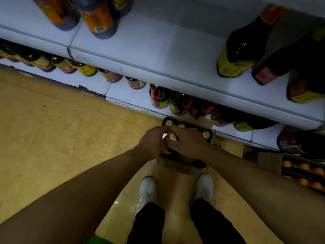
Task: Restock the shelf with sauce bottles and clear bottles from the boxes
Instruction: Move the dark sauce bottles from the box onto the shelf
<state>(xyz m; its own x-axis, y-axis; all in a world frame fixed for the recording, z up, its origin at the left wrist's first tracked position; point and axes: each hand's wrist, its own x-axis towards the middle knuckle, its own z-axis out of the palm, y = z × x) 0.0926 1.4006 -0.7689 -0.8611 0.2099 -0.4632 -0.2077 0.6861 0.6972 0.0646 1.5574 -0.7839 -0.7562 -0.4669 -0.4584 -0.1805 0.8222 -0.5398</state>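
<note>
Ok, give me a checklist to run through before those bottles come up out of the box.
1. Left hand closed on a gold-capped bottle in the box: ok, though the grip is partly hidden.
2. Right hand on a bottle neck: cannot tell, the fingers cover it.
3. Free space on the middle shelf: ok, a wide bare stretch lies between the orange-label bottles and the yellow-label bottles.
4. Neighbouring caps clear of the hands: not ok, a cap sits right beside the right hand.
5. Feet clear of the box: ok, they stand just behind it.
</note>
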